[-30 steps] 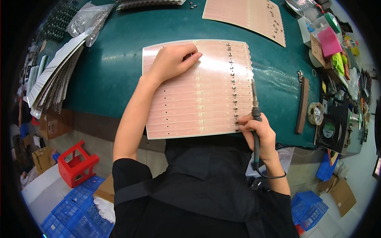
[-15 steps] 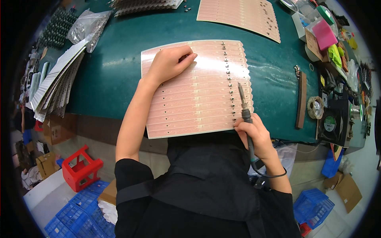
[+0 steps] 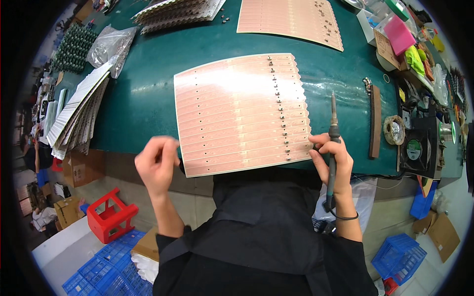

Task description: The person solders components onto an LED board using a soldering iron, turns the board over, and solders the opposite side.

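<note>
A pink circuit-board panel [image 3: 237, 118], scored into narrow strips, lies at the table's near edge. Small metal parts [image 3: 279, 102] run in a column along its right side. My right hand [image 3: 338, 160] is closed around a soldering iron [image 3: 333, 130], whose tip points away from me over the table, right of the panel. The fingertips of that hand are by the panel's lower right corner. Slightly blurred, my left hand [image 3: 159, 160] is closed beside the panel's lower left edge, fingers curled; whether anything is inside them is hidden.
Another pink panel [image 3: 291, 19] lies at the back. White strips [image 3: 81, 108] fan out at the left near a plastic bag [image 3: 112, 47]. To the right are a brown bar [image 3: 375, 121], a tape roll [image 3: 393, 131] and a solder spool [image 3: 447, 132]. A red stool [image 3: 112, 217] stands below left.
My left hand has come off the panel's top, moving toward me to its lower left edge. The soldering iron has swung right, away from the metal parts. The view has shifted slightly.
</note>
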`<state>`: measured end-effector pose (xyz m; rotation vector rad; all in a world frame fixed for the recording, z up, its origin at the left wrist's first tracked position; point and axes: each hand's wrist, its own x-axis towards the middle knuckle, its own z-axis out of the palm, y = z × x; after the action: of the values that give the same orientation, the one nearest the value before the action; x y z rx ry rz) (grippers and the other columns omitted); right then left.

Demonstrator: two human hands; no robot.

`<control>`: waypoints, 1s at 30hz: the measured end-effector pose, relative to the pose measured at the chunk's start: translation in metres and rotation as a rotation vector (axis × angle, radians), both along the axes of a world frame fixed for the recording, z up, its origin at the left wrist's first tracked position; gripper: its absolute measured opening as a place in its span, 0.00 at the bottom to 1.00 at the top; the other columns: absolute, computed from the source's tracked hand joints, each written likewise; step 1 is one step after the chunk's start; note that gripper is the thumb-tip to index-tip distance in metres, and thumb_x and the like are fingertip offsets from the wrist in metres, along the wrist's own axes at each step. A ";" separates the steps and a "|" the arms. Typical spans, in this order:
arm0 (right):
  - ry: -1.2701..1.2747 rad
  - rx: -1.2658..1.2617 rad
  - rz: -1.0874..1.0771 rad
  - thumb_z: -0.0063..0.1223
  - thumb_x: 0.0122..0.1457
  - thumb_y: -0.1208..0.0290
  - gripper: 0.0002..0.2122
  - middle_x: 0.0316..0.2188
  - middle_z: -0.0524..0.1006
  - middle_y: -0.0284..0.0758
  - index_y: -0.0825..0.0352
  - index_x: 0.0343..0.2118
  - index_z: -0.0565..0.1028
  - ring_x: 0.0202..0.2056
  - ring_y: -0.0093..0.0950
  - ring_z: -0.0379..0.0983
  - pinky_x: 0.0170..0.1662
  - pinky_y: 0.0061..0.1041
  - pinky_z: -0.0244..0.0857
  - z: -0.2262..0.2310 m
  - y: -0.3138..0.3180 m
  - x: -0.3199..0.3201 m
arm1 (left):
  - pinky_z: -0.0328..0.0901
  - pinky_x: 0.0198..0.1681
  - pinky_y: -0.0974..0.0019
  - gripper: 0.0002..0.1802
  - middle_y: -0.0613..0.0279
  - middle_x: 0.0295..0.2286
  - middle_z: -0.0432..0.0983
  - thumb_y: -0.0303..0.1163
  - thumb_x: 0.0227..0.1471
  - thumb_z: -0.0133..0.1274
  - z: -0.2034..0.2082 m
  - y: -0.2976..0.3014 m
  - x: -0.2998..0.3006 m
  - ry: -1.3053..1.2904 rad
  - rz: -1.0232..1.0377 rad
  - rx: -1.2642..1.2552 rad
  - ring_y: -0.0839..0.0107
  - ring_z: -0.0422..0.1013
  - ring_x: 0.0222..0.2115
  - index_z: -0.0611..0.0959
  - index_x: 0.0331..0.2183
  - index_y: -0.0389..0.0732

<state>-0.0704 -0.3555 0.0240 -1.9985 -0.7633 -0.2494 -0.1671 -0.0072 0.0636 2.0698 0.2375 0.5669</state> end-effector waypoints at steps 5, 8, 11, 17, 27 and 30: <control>-0.012 -0.091 0.146 0.70 0.43 0.76 0.20 0.50 0.75 0.48 0.65 0.35 0.66 0.48 0.47 0.71 0.50 0.41 0.66 -0.010 0.005 0.003 | 0.51 0.18 0.78 0.17 0.69 0.15 0.69 0.36 0.63 0.48 -0.070 0.005 -0.072 0.193 0.383 -0.297 0.86 0.59 0.14 0.77 0.24 0.37; -0.107 -0.099 0.214 0.72 0.41 0.72 0.23 0.52 0.73 0.48 0.63 0.35 0.65 0.49 0.49 0.70 0.51 0.43 0.65 0.001 0.015 0.000 | 0.47 0.16 0.79 0.17 0.65 0.17 0.72 0.38 0.64 0.46 -0.078 -0.020 -0.076 0.320 0.303 -0.625 0.87 0.56 0.13 0.78 0.28 0.36; -0.213 -0.143 0.279 0.71 0.40 0.69 0.19 0.49 0.75 0.44 0.62 0.32 0.69 0.47 0.44 0.71 0.47 0.40 0.66 0.007 0.023 -0.009 | 0.47 0.15 0.79 0.16 0.62 0.17 0.73 0.37 0.63 0.48 -0.068 -0.039 -0.063 0.258 0.204 -0.888 0.86 0.56 0.11 0.79 0.31 0.34; -0.464 -0.283 0.341 0.56 0.49 0.73 0.08 0.37 0.76 0.38 0.54 0.32 0.72 0.39 0.35 0.73 0.43 0.36 0.68 0.026 0.044 -0.006 | 0.48 0.13 0.79 0.13 0.60 0.19 0.74 0.31 0.59 0.49 -0.007 -0.039 -0.054 0.030 0.104 -0.888 0.83 0.61 0.11 0.79 0.33 0.28; -0.156 0.030 0.466 0.65 0.47 0.77 0.12 0.39 0.78 0.40 0.64 0.31 0.71 0.41 0.39 0.75 0.42 0.33 0.70 0.096 0.043 0.050 | 0.48 0.13 0.80 0.19 0.61 0.19 0.75 0.39 0.55 0.51 0.031 -0.046 -0.032 -0.143 0.051 -0.789 0.84 0.59 0.10 0.77 0.33 0.28; -0.160 0.102 0.178 0.60 0.47 0.84 0.12 0.34 0.78 0.40 0.66 0.32 0.69 0.32 0.35 0.75 0.37 0.29 0.70 0.074 0.047 0.104 | 0.50 0.13 0.80 0.18 0.59 0.19 0.75 0.37 0.55 0.51 0.026 -0.053 -0.036 -0.105 0.023 -0.795 0.81 0.63 0.11 0.78 0.33 0.28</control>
<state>0.0339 -0.3090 0.0982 -1.8173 -1.0043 -0.3395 -0.2029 -0.0599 0.0899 1.2665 0.3573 0.4876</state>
